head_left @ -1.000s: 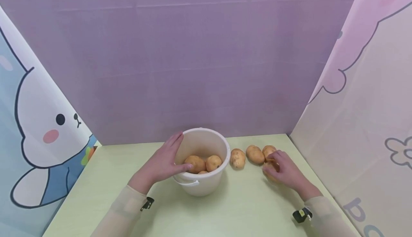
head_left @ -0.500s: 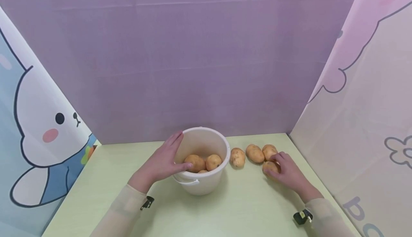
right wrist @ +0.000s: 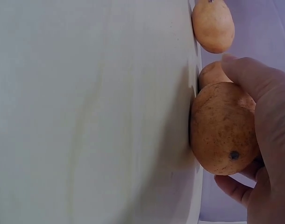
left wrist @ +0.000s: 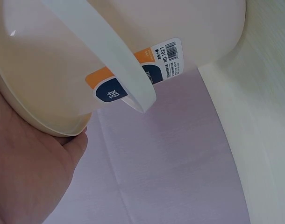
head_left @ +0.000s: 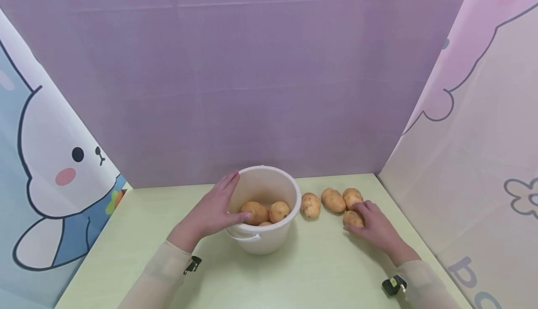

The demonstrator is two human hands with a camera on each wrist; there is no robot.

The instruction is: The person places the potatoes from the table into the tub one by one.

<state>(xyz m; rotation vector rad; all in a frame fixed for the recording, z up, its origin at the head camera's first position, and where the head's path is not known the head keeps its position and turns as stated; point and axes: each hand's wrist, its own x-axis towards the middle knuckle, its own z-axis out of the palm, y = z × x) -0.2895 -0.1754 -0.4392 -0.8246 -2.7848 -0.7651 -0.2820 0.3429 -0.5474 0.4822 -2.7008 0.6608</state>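
Note:
A white bucket (head_left: 269,242) stands upright on the table, with several potatoes (head_left: 254,213) inside. My left hand (head_left: 210,213) holds its left rim, the thumb lying over the front of the opening. In the left wrist view, the bucket's handle (left wrist: 117,53) hangs down across a printed label (left wrist: 163,58). To the right, my right hand (head_left: 376,228) has thumb and fingers around a potato (right wrist: 222,133) that sits on or very near the tabletop. Three other potatoes lie close by: one (head_left: 311,205) beside the bucket, one (head_left: 333,200) in the middle, one (head_left: 352,198) behind my fingers.
The pale green table (head_left: 294,276) ends at a purple cloth wall (head_left: 260,89) behind the bucket. Printed cloth panels close off the left side (head_left: 50,159) and the right side (head_left: 475,159).
The right hand has shifted slightly around the potato, which stays in about the same place. My left hand and the bucket have not moved.

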